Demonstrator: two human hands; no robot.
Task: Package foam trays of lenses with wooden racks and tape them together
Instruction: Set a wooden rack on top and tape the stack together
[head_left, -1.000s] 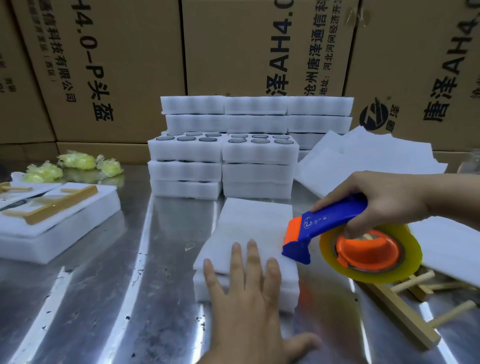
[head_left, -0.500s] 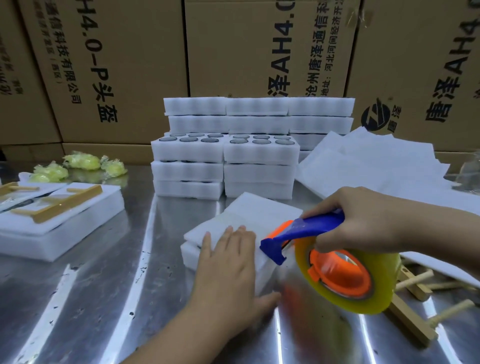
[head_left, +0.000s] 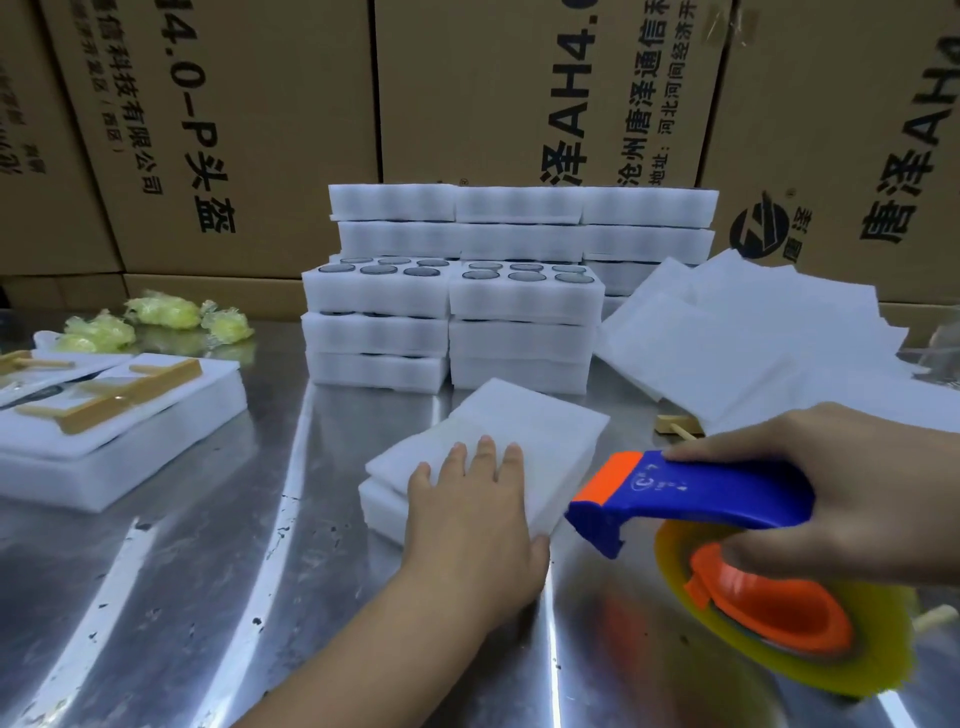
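Foam package (head_left: 519, 441) — left hand (head_left: 472, 525) flat on top; right hand (head_left: 852, 493) grips tape dispenser (head_left: 691, 493).

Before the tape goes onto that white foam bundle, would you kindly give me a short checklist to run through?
1. White rectangular foam bundle held down: ok; the left hand lies flat on its near end, fingers straight.
2. Blue and orange plastic tape dispenser in grip: ok; the right hand grips its handle.
3. Yellowish tape roll loaded: ok; it sits in the dispenser.
4. Tape end on the foam: cannot tell; the dispenser's nose is close to the bundle's near right corner.
5. What is packed inside the bundle: cannot tell; the foam hides it.
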